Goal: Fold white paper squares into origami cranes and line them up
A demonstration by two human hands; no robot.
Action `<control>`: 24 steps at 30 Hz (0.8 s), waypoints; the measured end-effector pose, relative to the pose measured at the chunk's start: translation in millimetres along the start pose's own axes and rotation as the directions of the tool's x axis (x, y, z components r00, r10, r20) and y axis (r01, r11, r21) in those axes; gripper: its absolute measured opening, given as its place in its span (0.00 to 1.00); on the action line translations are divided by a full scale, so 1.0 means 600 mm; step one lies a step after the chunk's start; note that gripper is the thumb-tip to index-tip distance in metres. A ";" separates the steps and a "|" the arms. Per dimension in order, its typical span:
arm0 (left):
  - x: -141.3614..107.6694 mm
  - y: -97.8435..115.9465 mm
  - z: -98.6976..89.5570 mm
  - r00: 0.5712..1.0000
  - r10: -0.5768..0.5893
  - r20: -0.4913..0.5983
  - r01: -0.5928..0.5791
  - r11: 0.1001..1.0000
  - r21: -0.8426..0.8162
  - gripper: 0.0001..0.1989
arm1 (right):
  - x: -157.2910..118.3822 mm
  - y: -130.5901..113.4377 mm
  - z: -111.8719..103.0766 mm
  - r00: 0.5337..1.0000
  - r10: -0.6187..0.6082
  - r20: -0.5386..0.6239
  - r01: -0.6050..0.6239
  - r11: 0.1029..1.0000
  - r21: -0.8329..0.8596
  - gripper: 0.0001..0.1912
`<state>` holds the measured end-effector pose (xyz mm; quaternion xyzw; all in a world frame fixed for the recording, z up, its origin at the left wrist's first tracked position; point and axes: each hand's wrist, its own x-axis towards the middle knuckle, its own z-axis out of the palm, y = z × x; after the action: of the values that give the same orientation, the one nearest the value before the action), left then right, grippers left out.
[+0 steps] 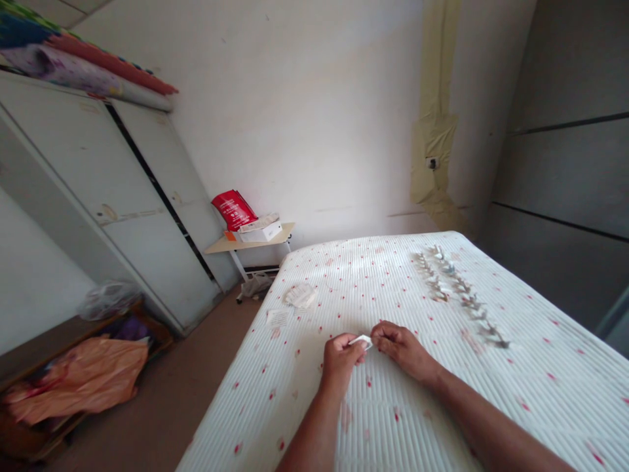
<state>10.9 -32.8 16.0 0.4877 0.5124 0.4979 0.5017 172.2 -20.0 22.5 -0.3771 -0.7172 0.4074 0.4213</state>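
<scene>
One bed [344,269], ribbed white with red specks. Two rows of small pale pieces [470,302], blurred, right side. One paper pile [299,296], left. My left hand [339,354] and right hand [400,346], each pinching the last item. One folded white paper [361,340], between them, over the bed.

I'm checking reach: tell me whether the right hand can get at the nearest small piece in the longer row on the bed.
Probably yes: only bed cover shows between the right hand and that small piece, though it is busy at the white piece the left hand holds.
</scene>
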 end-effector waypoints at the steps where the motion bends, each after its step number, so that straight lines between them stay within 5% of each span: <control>1: 0.000 0.000 -0.002 1.000 0.001 0.012 -0.001 1.000 0.003 0.14 | 0.000 0.001 0.000 1.000 0.003 0.007 -0.003 1.000 -0.004 0.15; 13: -0.002 0.005 -0.010 0.997 -0.001 0.082 -0.003 0.999 0.051 0.09 | -0.003 -0.007 -0.002 0.999 0.006 0.037 -0.002 0.994 -0.107 0.17; 24: -0.009 0.011 -0.013 0.994 -0.006 0.106 0.009 1.000 -0.027 0.14 | -0.003 -0.014 -0.010 0.989 -0.023 0.145 0.014 0.998 0.064 0.15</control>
<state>3.4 -38.2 23.0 0.5045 0.4801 0.4764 0.5367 176.8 -22.9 31.3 -0.3263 -0.7362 0.4523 0.3832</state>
